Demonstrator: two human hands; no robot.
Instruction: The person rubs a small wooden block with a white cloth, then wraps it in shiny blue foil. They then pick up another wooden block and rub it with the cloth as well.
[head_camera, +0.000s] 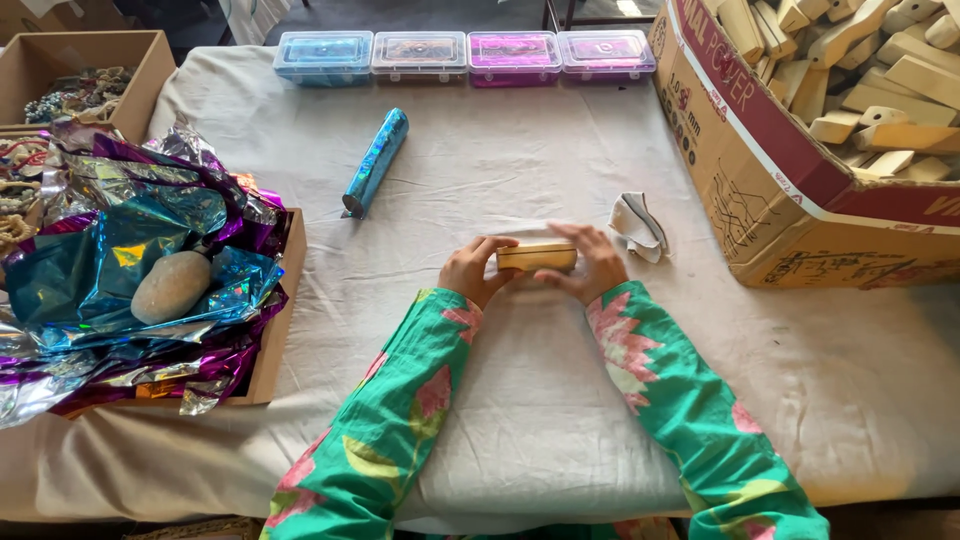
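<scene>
Your left hand (472, 270) clasps the nine-o'clock end of the wooden block (537, 257) at the middle of the cloth-covered table (500, 400); your right hand (592, 262) clasps its three-o'clock end. It looks stiff, light and smooth; hold it by the ends.

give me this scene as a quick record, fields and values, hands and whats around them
left hand: grips the left end of a small wooden block
right hand: grips the block's right end, fingers over its top
surface: table under a white cloth
near right hand: crumpled cloth scrap
centre: blue foil roll, lying down
left: cardboard tray of shiny foil sheets with a stone on top
right: cardboard box of wooden blocks
far edge: four plastic cases in a row
</scene>
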